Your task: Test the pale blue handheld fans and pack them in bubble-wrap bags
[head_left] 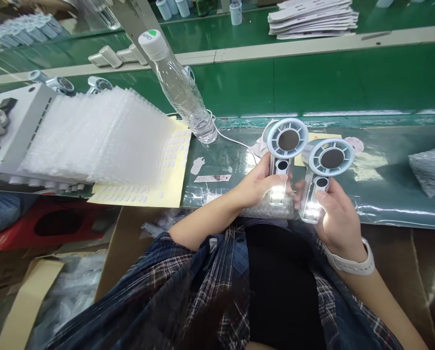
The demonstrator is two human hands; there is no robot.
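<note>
Head camera shows two small handheld fans, one in each hand, side by side over the near edge of the desk (388, 148). The left hand (257, 182) has its fingers closed around the handle of the left fan (282, 164); the right hand (339, 218) grips the right fan (322, 182) likewise, both thumbs just below a dark oval. Both fronts face the camera, so the step in hand looks like holding the pair up to view; whether either runs, I cannot tell. The next move seems to call for a firm grip on both, as neither hand is free, and care that the neighbouring heads do not knock. Off left, a stack of bubble wrap (89, 136) partly covers a yellow sticker sheet (173, 189); a water bottle (182, 92) stands nearby.
</note>
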